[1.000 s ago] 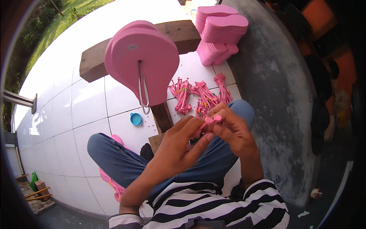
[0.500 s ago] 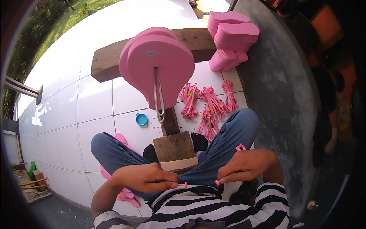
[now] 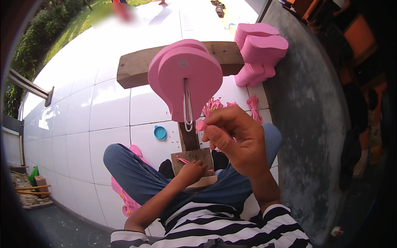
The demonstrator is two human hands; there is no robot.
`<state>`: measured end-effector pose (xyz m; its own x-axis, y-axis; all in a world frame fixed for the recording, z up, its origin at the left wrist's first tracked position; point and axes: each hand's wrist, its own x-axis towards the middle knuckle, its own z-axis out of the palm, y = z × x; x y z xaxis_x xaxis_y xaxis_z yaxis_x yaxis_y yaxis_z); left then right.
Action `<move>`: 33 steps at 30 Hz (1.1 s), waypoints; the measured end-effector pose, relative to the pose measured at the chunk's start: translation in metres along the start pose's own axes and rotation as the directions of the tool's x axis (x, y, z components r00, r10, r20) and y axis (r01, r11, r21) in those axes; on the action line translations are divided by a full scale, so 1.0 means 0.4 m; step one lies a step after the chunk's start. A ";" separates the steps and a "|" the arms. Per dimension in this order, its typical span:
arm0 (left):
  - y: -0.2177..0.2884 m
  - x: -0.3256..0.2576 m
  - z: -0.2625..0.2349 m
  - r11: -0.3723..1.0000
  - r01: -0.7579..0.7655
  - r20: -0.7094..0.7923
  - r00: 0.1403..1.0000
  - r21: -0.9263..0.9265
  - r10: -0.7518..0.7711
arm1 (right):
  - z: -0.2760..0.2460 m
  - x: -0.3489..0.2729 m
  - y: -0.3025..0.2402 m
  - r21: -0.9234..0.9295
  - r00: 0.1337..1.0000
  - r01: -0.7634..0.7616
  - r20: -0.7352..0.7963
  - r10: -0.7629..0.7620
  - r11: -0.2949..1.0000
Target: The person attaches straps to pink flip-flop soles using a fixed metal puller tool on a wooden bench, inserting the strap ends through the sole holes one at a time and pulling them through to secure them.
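Observation:
Two stacked pink flip-flop soles (image 3: 192, 95) stand upright against a wooden post frame, with a looped metal wire hook (image 3: 188, 105) sticking out of the front one. Close to the hook's lower end, my right hand (image 3: 242, 138) is closed in a pinch on the round pink plug end (image 3: 200, 125) of a flip-flop strap. Lower down, my left hand (image 3: 192, 171) is closed over the wooden block (image 3: 182, 165) between my feet. A thin pink strap (image 3: 181, 159) pokes out from its fingers. Whether both hands hold one strap is hidden.
Bundles of pink straps (image 3: 254, 108) lie on the white tiles behind my right hand. Stacked pink soles (image 3: 264, 47) lean at the crossbeam's (image 3: 138, 68) right end. A small blue dish (image 3: 160, 132) sits left of the post. Pink flip-flops (image 3: 124, 198) lie beside my left leg.
My right hand has risen from my lap toward the metal hook. My left hand has gone forward onto the wooden block. The whole view has shifted slightly.

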<state>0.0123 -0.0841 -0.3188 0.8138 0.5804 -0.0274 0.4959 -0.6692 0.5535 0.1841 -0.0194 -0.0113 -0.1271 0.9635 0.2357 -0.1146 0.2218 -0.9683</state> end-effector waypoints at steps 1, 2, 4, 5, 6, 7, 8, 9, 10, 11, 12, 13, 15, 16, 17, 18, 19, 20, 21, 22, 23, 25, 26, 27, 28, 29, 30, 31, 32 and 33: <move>0.004 0.011 -0.018 0.998 -0.027 -0.052 0.998 0.050 0.030 | 0.001 0.006 0.006 -0.040 0.998 0.056 0.023 -0.055 0.998; 0.006 0.020 -0.037 0.998 0.037 -0.074 0.997 0.041 -0.034 | 0.001 0.007 0.009 -0.033 0.999 0.050 0.004 -0.050 0.998; 0.032 0.039 -0.127 0.987 0.159 -0.115 0.981 0.017 -0.156 | 0.003 -0.002 0.014 -0.021 0.999 0.041 -0.036 -0.041 0.999; 0.051 0.055 -0.203 0.984 0.172 -0.128 0.976 -0.041 -0.175 | 0.005 -0.003 0.020 -0.050 0.997 0.070 -0.042 -0.072 0.996; 0.069 0.068 -0.295 0.978 0.185 -0.136 0.971 -0.098 -0.197 | 0.007 -0.003 0.027 -0.074 0.994 0.097 -0.049 -0.100 0.993; 0.084 0.073 -0.375 0.968 0.198 -0.141 0.965 -0.156 -0.220 | 0.013 -0.003 0.036 -0.098 0.990 0.121 -0.055 -0.127 0.988; 0.101 0.071 -0.443 0.974 0.153 -0.273 0.942 -0.169 -0.195 | 0.019 -0.001 0.038 -0.134 0.983 0.162 -0.068 -0.172 0.978; 0.115 0.066 -0.505 0.978 0.108 -0.402 0.899 -0.176 -0.171 | 0.026 0.002 0.040 -0.169 0.973 0.201 -0.076 -0.216 0.965; 0.130 0.066 -0.561 0.982 0.059 -0.522 0.840 -0.179 -0.146 | 0.029 0.005 0.039 -0.207 0.962 0.237 -0.085 -0.259 0.949; 0.145 0.071 -0.610 0.988 0.010 -0.638 0.762 -0.156 -0.109 | 0.029 0.005 0.039 -0.256 0.952 0.267 -0.081 -0.296 0.929; 0.156 0.074 -0.655 0.992 -0.032 -0.742 0.667 -0.125 -0.072 | 0.030 0.007 0.039 -0.300 0.940 0.298 -0.074 -0.334 0.906; 0.165 0.077 -0.695 0.997 -0.049 -0.804 0.594 -0.067 -0.025 | 0.030 0.007 0.038 -0.346 0.926 0.327 -0.068 -0.371 0.879; 0.179 0.098 -0.764 0.998 -0.033 -0.884 0.463 0.061 0.069 | 0.031 0.005 0.038 -0.370 0.919 0.340 -0.063 -0.389 0.864; 0.187 0.115 -0.793 0.992 0.000 -0.905 0.409 0.128 0.117 | 0.029 0.003 0.034 -0.384 0.916 0.345 -0.061 -0.397 0.856; 0.189 0.125 -0.816 0.986 0.037 -0.900 0.415 0.160 0.131 | 0.033 0.002 0.029 -0.411 0.919 0.344 -0.038 -0.393 0.844; 0.189 0.135 -0.836 0.979 0.073 -0.895 0.422 0.192 0.144 | 0.038 0.001 0.022 -0.439 0.921 0.343 -0.016 -0.388 0.831; 0.191 0.143 -0.851 0.969 0.102 -0.888 0.430 0.226 0.163 | 0.042 0.000 0.015 -0.471 0.922 0.343 0.002 -0.387 0.813; 0.196 0.147 -0.860 0.969 0.092 -0.878 0.449 0.231 0.167 | 0.043 0.002 0.011 -0.486 0.923 0.340 0.006 -0.385 0.805; 0.200 0.151 -0.868 0.968 0.082 -0.867 0.468 0.235 0.171 | 0.043 0.005 0.006 -0.502 0.924 0.336 0.010 -0.383 0.797; 0.202 0.155 -0.869 0.968 0.075 -0.855 0.489 0.239 0.173 | 0.041 0.010 0.006 -0.515 0.926 0.331 0.013 -0.378 0.791; 0.205 0.159 -0.866 0.972 0.079 -0.863 0.480 0.221 0.157 | 0.037 0.016 0.002 -0.549 0.927 0.331 0.038 -0.372 0.768; 0.212 0.162 -0.863 0.978 0.092 -0.879 0.461 0.188 0.126 | 0.030 0.030 -0.015 -0.610 0.929 0.336 0.090 -0.358 0.718; 0.212 0.162 -0.863 0.977 0.086 -0.884 0.447 0.195 0.137 | 0.027 0.037 -0.025 -0.657 0.919 0.360 0.129 -0.371 0.662; 0.209 0.161 -0.862 0.976 0.081 -0.889 0.433 0.203 0.149 | 0.023 0.042 -0.037 -0.699 0.909 0.384 0.170 -0.381 0.604; 0.209 0.159 -0.857 0.975 0.072 -0.892 0.422 0.209 0.160 | 0.021 0.039 -0.046 -0.738 0.899 0.402 0.206 -0.387 0.542; 0.211 0.158 -0.854 0.975 0.065 -0.889 0.427 0.213 0.166 | 0.020 0.032 -0.057 -0.769 0.897 0.407 0.235 -0.373 0.493; 0.213 0.158 -0.851 0.974 0.058 -0.885 0.432 0.218 0.173 | 0.020 0.026 -0.069 -0.796 0.896 0.412 0.264 -0.358 0.443; 0.215 0.158 -0.855 0.973 0.051 -0.882 0.434 0.224 0.181 | 0.020 0.027 -0.078 -0.820 0.892 0.419 0.293 -0.344 0.390; 0.216 0.157 -0.858 0.969 0.059 -0.881 0.432 0.240 0.192 | 0.021 0.029 -0.079 -0.821 0.888 0.432 0.316 -0.333 0.373; 0.218 0.155 -0.861 0.964 0.068 -0.880 0.429 0.256 0.203 | 0.023 0.031 -0.080 -0.822 0.884 0.445 0.338 -0.323 0.357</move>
<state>0.0019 0.0533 0.0145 0.1836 0.5213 0.8334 0.6107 -0.7248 0.3189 0.1773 -0.0160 0.0232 -0.4087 0.7294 0.5486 0.7122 0.6308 -0.3080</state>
